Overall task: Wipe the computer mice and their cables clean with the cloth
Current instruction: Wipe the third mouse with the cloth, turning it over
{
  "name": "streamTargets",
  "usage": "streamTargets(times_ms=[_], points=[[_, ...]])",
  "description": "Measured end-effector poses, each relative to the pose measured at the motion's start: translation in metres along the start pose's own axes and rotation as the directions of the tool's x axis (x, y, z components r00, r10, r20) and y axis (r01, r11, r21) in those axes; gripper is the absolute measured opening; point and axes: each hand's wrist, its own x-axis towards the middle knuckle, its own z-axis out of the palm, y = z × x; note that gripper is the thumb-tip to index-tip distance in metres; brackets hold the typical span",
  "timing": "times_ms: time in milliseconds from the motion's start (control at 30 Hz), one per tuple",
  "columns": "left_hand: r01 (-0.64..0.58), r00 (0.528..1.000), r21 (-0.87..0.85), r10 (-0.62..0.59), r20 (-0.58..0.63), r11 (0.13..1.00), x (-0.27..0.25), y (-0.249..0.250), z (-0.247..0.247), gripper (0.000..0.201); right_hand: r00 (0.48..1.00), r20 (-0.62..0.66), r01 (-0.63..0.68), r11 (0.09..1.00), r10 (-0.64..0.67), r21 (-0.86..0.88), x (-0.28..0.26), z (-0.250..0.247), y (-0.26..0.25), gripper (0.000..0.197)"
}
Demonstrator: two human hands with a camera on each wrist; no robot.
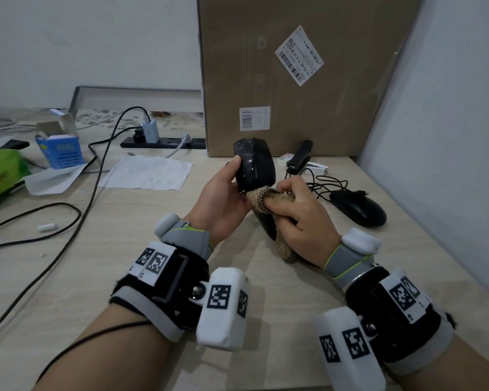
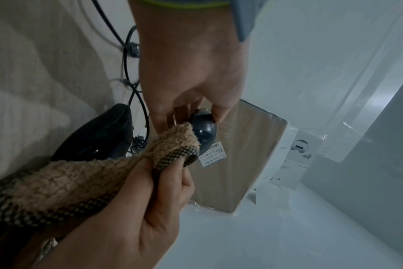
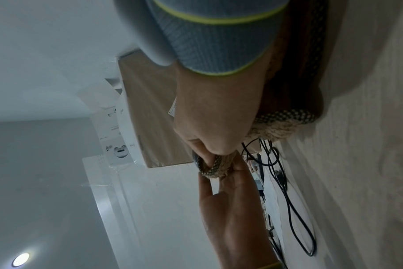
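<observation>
Holding the mouse (image 1: 255,165) raised above the bench (image 1: 124,249) in our left hand (image 1: 223,193), fingers curled round its sides, we expose its shell to the cloth (image 1: 266,197). Our right hand (image 1: 302,218) pinches the cloth bunched against the mouse's near end for firm rubbing. The second mouse (image 1: 357,206) lies on the bench at right, beside its cable (image 1: 326,183), presumably awaiting its turn.

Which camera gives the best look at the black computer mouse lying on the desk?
The head view: the black computer mouse lying on the desk shows whole, cable attached. The left wrist view shows it dark, partly behind the cloth. The right wrist view shows only cables.
</observation>
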Motion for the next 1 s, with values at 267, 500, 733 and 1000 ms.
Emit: streamTargets(times_ms=[267,500,733,1000], points=[[0.008,1.000,-0.122,-0.006,0.023,0.992,0.000,-0.002,0.002,0.047,1.000,0.029,-0.001,0.999,0.002,-0.042,0.000,-0.002,-0.002,0.035],[0.052,0.991,0.016,-0.054,0.119,0.999,0.000,-0.006,0.002,0.044,0.998,-0.052,-0.032,0.985,0.024,-0.172,0.002,-0.004,-0.003,0.034],[0.083,0.972,0.263,-0.136,0.190,0.961,-0.004,-0.009,0.002,0.041,0.936,-0.310,-0.207,0.972,0.165,-0.109,0.005,-0.008,0.002,0.037],[0.109,0.970,0.086,-0.125,0.207,0.990,-0.005,-0.010,0.009,0.062,0.984,-0.171,-0.063,0.989,0.039,-0.137,0.004,-0.006,-0.003,0.039]])
